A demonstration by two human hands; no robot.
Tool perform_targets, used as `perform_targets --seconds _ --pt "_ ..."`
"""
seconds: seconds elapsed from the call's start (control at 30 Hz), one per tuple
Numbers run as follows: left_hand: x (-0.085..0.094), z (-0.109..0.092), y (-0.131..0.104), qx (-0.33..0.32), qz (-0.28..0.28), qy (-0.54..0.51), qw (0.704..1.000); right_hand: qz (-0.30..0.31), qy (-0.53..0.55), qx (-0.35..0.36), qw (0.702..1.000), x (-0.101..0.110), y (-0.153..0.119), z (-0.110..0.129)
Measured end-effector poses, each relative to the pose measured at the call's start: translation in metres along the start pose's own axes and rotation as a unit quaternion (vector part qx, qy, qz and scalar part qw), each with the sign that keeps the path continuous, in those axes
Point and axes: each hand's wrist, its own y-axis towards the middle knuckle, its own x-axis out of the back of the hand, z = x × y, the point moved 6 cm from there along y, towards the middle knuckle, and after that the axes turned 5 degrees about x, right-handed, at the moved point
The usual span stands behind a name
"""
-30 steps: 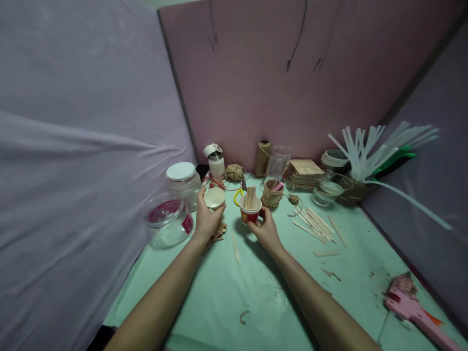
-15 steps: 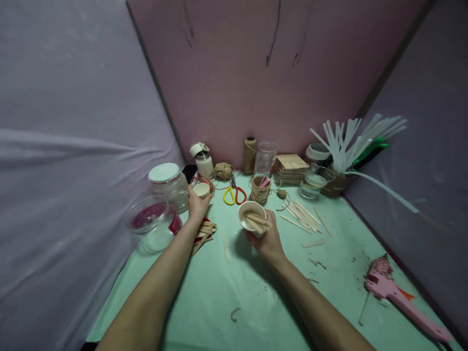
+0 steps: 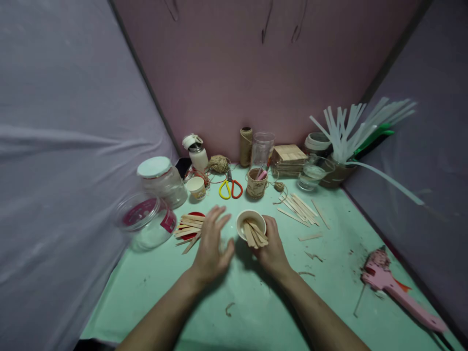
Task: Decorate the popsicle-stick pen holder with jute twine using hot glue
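Observation:
My right hand (image 3: 272, 246) is wrapped round a white paper cup (image 3: 241, 225), tilted toward me, with several short wooden sticks (image 3: 255, 233) inside. Just left of that cup, my left hand (image 3: 214, 246) has its fingers apart and holds nothing. Beside it, wooden sticks (image 3: 190, 226) lie heaped on a red lid (image 3: 197, 214). A second paper cup (image 3: 196, 188) stands upright behind them. Scissors (image 3: 230, 189) with yellow and red handles lie farther back, next to a twine-wrapped cup (image 3: 256, 184) holding a pink item.
Clear plastic containers (image 3: 146, 222) and a white-lidded jar (image 3: 164, 183) stand at left. Loose sticks (image 3: 302, 210) lie at right, with a pink glue gun (image 3: 398, 292) near the edge. Bundled sticks (image 3: 290, 161), a glass cup (image 3: 312, 176) and glue sticks (image 3: 341, 141) are behind.
My left hand has let go of the second cup, which now stands on the table, and has moved toward me and right. My right hand still holds its cup. The view has shifted slightly.

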Motion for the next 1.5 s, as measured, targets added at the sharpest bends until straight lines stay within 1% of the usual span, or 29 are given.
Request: perform_targets --seconds 0.03,0.07,0.13,0.2,0.27,0.4,0.47,0.53,0.57,0.63,0.67,0.73,0.9,0.97,1.03,1.13,1.2,1.27,1.37,1.43,1.5 --pt "-0.006 -0.011 -0.004 -0.03 0.042 -0.009 0.999 0.001 0.0 -0.003 1.0 -0.001 -0.001 -0.002" --pt "-0.011 -0.019 -0.006 -0.047 0.07 -0.022 0.996 0.002 -0.001 -0.005 1.0 -0.003 -0.003 -0.003" --pt "-0.022 -0.026 -0.008 -0.056 0.108 -0.039 0.992 0.007 -0.003 -0.004 1.0 -0.005 -0.006 -0.004" --pt "-0.03 -0.026 -0.007 -0.051 0.111 -0.052 0.991 0.014 -0.003 0.003 1.0 -0.006 -0.008 -0.003" --pt "-0.036 -0.024 -0.007 -0.045 0.098 -0.065 0.992 0.022 -0.004 0.007 1.0 -0.008 -0.011 -0.002" --pt "-0.043 -0.021 -0.009 -0.013 0.084 -0.118 0.989 0.024 -0.019 -0.009 0.999 -0.009 -0.014 -0.004" --pt "-0.043 -0.018 -0.007 0.042 0.071 -0.155 0.984 0.028 -0.029 -0.015 0.999 -0.009 -0.014 -0.004" --pt "-0.041 -0.009 -0.002 0.142 0.047 -0.201 0.968 0.04 -0.036 -0.016 0.998 -0.01 -0.013 -0.003" --pt "-0.04 -0.003 0.001 0.201 0.034 -0.23 0.952 0.047 -0.039 -0.017 0.998 -0.011 -0.012 -0.004" --pt "-0.041 0.008 0.006 0.309 0.005 -0.295 0.904 0.054 -0.046 -0.019 0.997 -0.011 -0.012 -0.005" --pt "-0.042 0.013 0.009 0.346 -0.009 -0.331 0.878 0.056 -0.049 -0.021 0.997 -0.011 -0.011 -0.007" --pt "-0.046 0.019 0.014 0.385 -0.026 -0.386 0.838 0.06 -0.056 -0.028 0.996 -0.011 -0.012 -0.01" --pt "-0.055 0.03 0.019 0.422 -0.029 -0.451 0.786 0.073 -0.057 -0.034 0.995 -0.013 -0.013 -0.014" --pt "-0.057 0.032 0.019 0.434 -0.028 -0.461 0.774 0.074 -0.055 -0.029 0.995 -0.013 -0.013 -0.014" --pt "-0.058 0.035 0.02 0.439 -0.024 -0.455 0.774 0.074 -0.054 -0.03 0.995 -0.013 -0.013 -0.013" --pt "-0.059 0.04 0.02 0.444 -0.014 -0.424 0.79 0.072 -0.057 -0.033 0.995 -0.013 -0.012 -0.013" --pt "-0.06 0.044 0.02 0.444 -0.015 -0.408 0.797 0.069 -0.06 -0.029 0.995 -0.013 -0.012 -0.012" --pt "-0.062 0.046 0.018 0.447 -0.02 -0.402 0.799 0.068 -0.06 -0.024 0.996 -0.013 -0.012 -0.012" --pt "-0.063 0.045 0.018 0.454 -0.031 -0.413 0.789 0.066 -0.062 -0.018 0.996 -0.013 -0.012 -0.012" --pt "-0.064 0.04 0.019 0.451 -0.027 -0.445 0.773 0.062 -0.065 -0.014 0.996 -0.012 -0.012 -0.012" --pt "-0.063 0.033 0.021 0.434 -0.015 -0.478 0.764 0.062 -0.066 -0.011 0.996 -0.012 -0.012 -0.011"
